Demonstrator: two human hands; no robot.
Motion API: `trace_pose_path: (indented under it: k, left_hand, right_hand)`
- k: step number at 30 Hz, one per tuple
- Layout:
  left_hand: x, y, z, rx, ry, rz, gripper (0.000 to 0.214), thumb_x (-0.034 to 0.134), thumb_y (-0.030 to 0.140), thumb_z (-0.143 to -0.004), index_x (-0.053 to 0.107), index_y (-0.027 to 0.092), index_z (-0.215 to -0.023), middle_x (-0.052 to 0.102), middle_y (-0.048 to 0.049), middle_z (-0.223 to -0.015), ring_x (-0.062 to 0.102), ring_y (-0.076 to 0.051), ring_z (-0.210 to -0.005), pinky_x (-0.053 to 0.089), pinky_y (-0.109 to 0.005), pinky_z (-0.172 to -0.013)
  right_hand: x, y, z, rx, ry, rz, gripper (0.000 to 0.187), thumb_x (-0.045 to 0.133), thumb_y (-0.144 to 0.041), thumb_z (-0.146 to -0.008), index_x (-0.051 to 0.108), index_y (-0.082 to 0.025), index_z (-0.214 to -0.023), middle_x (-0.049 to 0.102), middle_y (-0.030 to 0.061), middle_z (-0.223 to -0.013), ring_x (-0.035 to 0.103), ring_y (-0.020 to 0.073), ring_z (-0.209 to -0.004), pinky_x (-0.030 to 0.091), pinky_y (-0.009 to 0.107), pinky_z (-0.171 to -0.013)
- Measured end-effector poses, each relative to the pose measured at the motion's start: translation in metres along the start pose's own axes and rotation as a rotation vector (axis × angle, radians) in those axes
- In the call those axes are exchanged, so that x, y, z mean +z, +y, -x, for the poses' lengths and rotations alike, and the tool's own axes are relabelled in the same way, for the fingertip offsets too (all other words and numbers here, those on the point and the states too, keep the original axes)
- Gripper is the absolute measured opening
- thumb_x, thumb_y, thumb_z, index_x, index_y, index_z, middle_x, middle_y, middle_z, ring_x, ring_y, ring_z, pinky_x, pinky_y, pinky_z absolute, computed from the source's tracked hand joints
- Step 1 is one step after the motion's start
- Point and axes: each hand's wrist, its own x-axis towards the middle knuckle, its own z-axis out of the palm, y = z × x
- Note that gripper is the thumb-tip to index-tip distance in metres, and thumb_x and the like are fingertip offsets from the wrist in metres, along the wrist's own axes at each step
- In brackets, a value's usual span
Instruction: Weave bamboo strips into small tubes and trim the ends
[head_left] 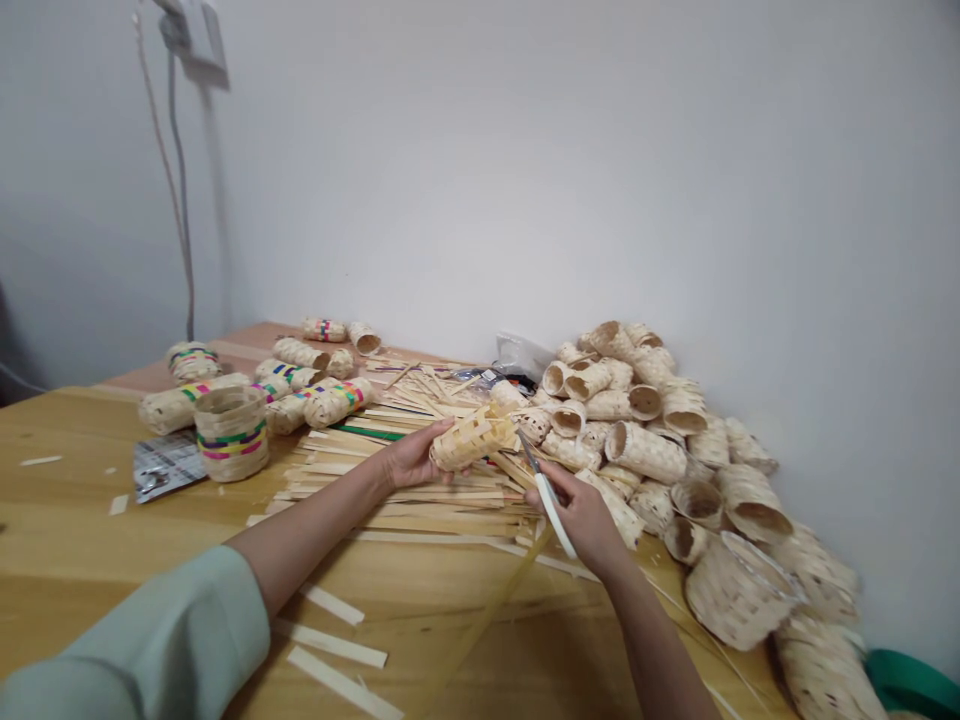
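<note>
My left hand grips a pale woven bamboo tube lying on its side above the table. My right hand holds a pair of white-handled scissors, with the narrow blades pointing up and left. Their tips reach close to the tube's right end, though I cannot tell whether they touch it. Beneath both hands lies a loose layer of flat bamboo strips. Part of the tube is hidden behind my left fingers.
A heap of woven bamboo cylinders rises at the right against the wall. Woven pieces with coloured bands stand at the left, beside a blister pack. A clear plastic bag lies at the back of the wooden table.
</note>
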Motion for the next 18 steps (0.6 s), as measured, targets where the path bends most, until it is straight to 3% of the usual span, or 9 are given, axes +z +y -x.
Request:
trace_pose_path:
  k: [18]
  left_hand:
    - [-0.0007,0.0001,0.0002,0.0,0.019,0.045,0.045,0.055,0.043,-0.086,0.056,0.01,-0.116,0.072,-0.0121,-0.092,0.069,-0.021,-0.071,0.05,-0.022,-0.045]
  right_hand:
    - [-0.005,-0.0051,0.0008,-0.017,-0.021,-0.036,0.057,0.067,-0.046,-0.071,0.064,-0.018,-0.12,0.066,0.0103,-0.12,0.061,0.0292,-0.109,0.046,0.042,-0.095]
